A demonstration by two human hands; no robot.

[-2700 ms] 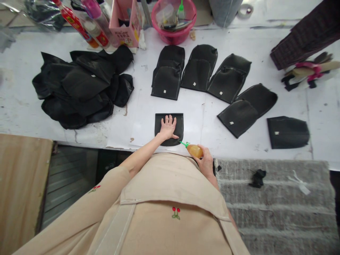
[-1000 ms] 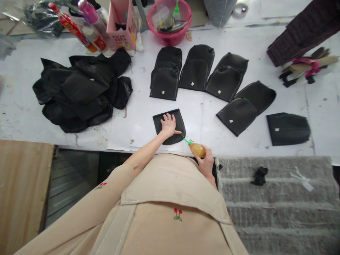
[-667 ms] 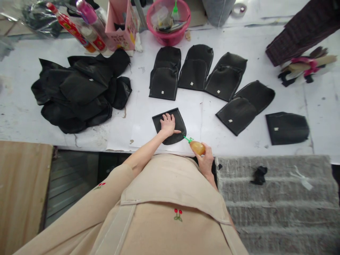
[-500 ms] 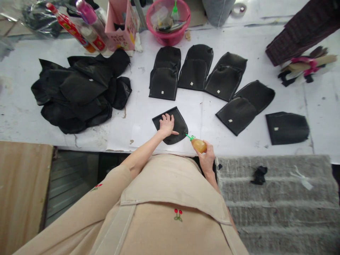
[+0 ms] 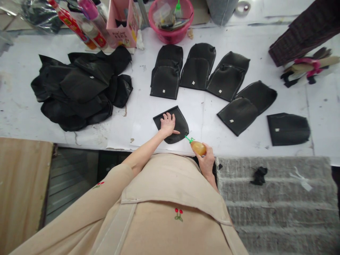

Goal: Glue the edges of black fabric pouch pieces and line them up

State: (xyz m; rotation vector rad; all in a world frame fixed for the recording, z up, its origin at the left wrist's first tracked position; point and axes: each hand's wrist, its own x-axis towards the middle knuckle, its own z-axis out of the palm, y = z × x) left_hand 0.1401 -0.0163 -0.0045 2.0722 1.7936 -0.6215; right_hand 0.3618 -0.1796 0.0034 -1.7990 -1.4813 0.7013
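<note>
A black pocket-shaped piece [image 5: 181,122] lies near the front edge of the white table [image 5: 140,124]. My left hand [image 5: 168,124] rests on it with the fingers spread. In my right hand [image 5: 207,158] is a bottle of amber liquid [image 5: 198,148], its green nozzle pointing at the piece's lower right edge. Whether the tip touches the piece is too small to tell. Beyond lie several finished-looking black pieces with small white labels, such as one at the centre [image 5: 165,81] and one at the far right [image 5: 289,129].
On the left is a heap of black pieces [image 5: 82,85]. Along the back stand bottles [image 5: 69,21], a pink box [image 5: 122,35] and a pink basin [image 5: 171,33]. Dark patterned fabric [image 5: 300,32] and a bundle [image 5: 308,67] are at the back right. Grey cloth [image 5: 276,205] lies below the table edge.
The bottle's nozzle has shifted very slightly down and left along the edge of the piece. My left hand stays spread on it. The whole view has shifted a little.
</note>
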